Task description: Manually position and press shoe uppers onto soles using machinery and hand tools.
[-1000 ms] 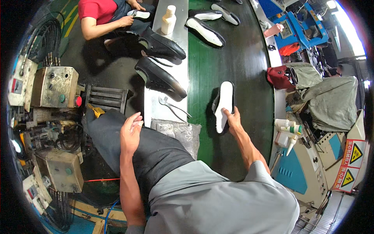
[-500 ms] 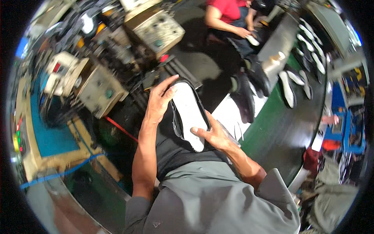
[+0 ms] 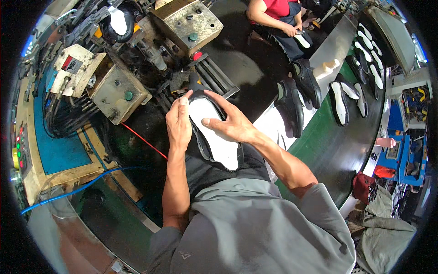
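Observation:
A black shoe upper [image 3: 204,148] lies sole side up over my lap, its white insole [image 3: 220,142] facing me and its toe pointing away. My left hand [image 3: 179,122] grips the toe end from the left, thumb and fingers closed on the edge. With my right hand [image 3: 233,121] I hold the toe's right edge, the thumb pressed on the white insole and the fingers over the rim. The upper's edge stands loose around the heel end. What lies beneath the upper is hidden.
Two black shoes [image 3: 290,107] stand right of me beside a green-and-black conveyor belt [image 3: 315,146], which carries several white-soled uppers [image 3: 339,102]. A machine with control boxes [image 3: 121,93] is ahead left. Beyond, a co-worker in red [image 3: 276,11] holds a white-soled piece [image 3: 302,40]. A blue hose [image 3: 77,191] crosses lower left.
My right hand has moved from the heel end up to the toe, beside my left. The left hand has shifted slightly along the toe edge. The upper remains held sole side up.

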A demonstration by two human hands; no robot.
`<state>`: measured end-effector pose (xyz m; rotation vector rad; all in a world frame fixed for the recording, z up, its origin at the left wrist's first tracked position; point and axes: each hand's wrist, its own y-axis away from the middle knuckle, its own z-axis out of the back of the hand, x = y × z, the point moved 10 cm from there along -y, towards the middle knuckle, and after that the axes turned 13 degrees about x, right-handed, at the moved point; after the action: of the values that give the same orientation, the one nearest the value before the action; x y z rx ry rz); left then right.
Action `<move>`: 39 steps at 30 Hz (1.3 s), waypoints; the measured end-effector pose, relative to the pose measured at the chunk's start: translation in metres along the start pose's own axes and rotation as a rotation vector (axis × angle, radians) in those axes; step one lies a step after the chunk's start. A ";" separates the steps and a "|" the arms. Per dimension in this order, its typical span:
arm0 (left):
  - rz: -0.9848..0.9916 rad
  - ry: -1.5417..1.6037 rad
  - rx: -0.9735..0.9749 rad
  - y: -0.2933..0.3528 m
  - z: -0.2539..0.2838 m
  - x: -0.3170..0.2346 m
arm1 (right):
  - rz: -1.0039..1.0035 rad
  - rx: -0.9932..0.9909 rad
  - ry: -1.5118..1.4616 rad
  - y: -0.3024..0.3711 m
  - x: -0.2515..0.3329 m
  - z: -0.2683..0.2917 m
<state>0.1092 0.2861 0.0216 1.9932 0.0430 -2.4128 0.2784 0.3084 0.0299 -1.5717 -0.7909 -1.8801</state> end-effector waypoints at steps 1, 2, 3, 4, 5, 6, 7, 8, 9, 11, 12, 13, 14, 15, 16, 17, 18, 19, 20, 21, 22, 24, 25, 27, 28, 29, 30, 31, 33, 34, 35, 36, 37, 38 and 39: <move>0.028 -0.008 -0.028 -0.001 -0.002 0.001 | -0.006 -0.008 0.000 0.002 0.000 0.001; 0.006 0.054 0.026 -0.003 -0.007 0.000 | -0.025 -0.021 -0.045 0.004 -0.001 0.002; -0.017 0.147 0.097 -0.003 -0.012 -0.002 | -0.046 -0.038 -0.090 0.008 -0.003 0.004; -0.034 0.171 0.166 -0.006 -0.015 -0.002 | -0.027 -0.035 -0.084 0.007 -0.005 0.004; -0.051 0.196 0.234 -0.008 -0.019 -0.002 | -0.008 -0.031 -0.079 0.005 -0.007 0.004; 0.012 0.255 0.245 -0.010 -0.019 0.004 | -0.033 -0.004 -0.102 0.003 -0.007 0.000; 0.011 0.302 0.255 -0.011 -0.020 0.005 | -0.053 -0.071 0.044 0.005 -0.007 0.003; 0.001 0.293 0.252 -0.013 -0.019 0.009 | -0.059 -0.090 0.078 0.006 -0.010 0.003; -0.011 0.282 0.249 -0.015 -0.018 0.012 | -0.062 -0.109 0.110 0.005 -0.013 0.003; -0.030 0.264 0.230 -0.015 -0.017 0.017 | -0.039 -0.148 0.160 0.005 -0.014 0.002; -0.052 0.247 0.209 -0.015 -0.016 0.017 | -0.015 -0.186 0.214 0.007 -0.012 0.002; -0.047 0.247 0.208 -0.015 -0.018 0.018 | -0.017 -0.184 0.211 0.007 -0.015 0.000; -0.087 0.214 0.183 -0.016 -0.017 0.016 | 0.008 -0.212 0.246 0.007 -0.013 -0.001; -0.128 0.180 0.158 -0.016 -0.014 0.013 | 0.035 -0.241 0.281 0.008 -0.010 0.000; -0.125 0.179 0.157 -0.015 -0.013 0.014 | 0.034 -0.239 0.278 0.007 -0.010 -0.001; -0.101 0.246 0.179 -0.014 -0.013 0.019 | 0.042 -0.212 0.283 0.007 -0.009 -0.003; -0.077 0.313 0.200 -0.013 -0.012 0.023 | 0.051 -0.184 0.287 0.006 -0.008 -0.006; -0.075 0.312 0.197 -0.013 -0.008 0.027 | 0.051 -0.181 0.285 0.006 -0.009 0.000; -0.053 0.378 0.206 -0.013 -0.004 0.034 | 0.043 -0.047 0.013 0.002 -0.021 0.001; -0.027 0.445 0.216 -0.011 -0.002 0.042 | 0.030 0.084 -0.261 0.002 -0.031 -0.001; -0.018 0.508 0.251 -0.010 -0.002 0.043 | -0.005 0.105 -0.385 0.003 -0.039 0.007; -0.034 0.570 0.278 -0.010 -0.005 0.043 | -0.021 0.153 -0.525 -0.003 -0.048 0.013; -0.055 0.632 0.313 -0.010 -0.009 0.039 | -0.001 0.180 -0.540 -0.007 -0.049 0.012; -0.064 0.635 0.312 -0.009 -0.013 0.038 | 0.029 0.196 -0.328 -0.012 -0.035 0.013; -0.080 0.637 0.316 -0.009 -0.014 0.036 | 0.065 0.206 -0.110 -0.017 -0.019 0.013; -0.079 0.636 0.310 -0.010 -0.012 0.036 | 0.066 0.212 -0.112 -0.021 -0.014 0.014; -0.065 0.660 0.324 -0.011 -0.014 0.038 | 0.076 0.221 -0.057 -0.023 -0.008 0.015; -0.051 0.684 0.338 -0.012 -0.017 0.039 | 0.087 0.230 -0.001 -0.025 -0.004 0.014; -0.036 0.657 0.296 -0.013 -0.020 0.043 | 0.049 0.224 0.077 -0.027 -0.010 0.010; -0.024 0.630 0.257 -0.014 -0.021 0.046 | 0.011 0.215 0.157 -0.028 -0.016 0.007; -0.024 0.633 0.257 -0.016 -0.024 0.046 | 0.008 0.216 0.158 -0.029 -0.020 0.002; -0.009 0.567 0.246 -0.018 -0.025 0.044 | -0.014 0.152 0.185 -0.029 -0.027 0.003; 0.005 0.502 0.235 -0.020 -0.026 0.043 | -0.036 0.088 0.212 -0.029 -0.034 0.006; 0.016 0.515 0.236 -0.022 -0.030 0.043 | -0.051 0.088 0.197 -0.029 -0.041 0.008; 0.016 0.515 0.231 -0.022 -0.032 0.044 | -0.051 0.092 0.197 -0.031 -0.042 0.008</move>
<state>0.1314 0.3095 -0.0273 2.6485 -0.2570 -1.9010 0.2675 0.3369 -0.0133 -1.2988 -0.8235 -1.9692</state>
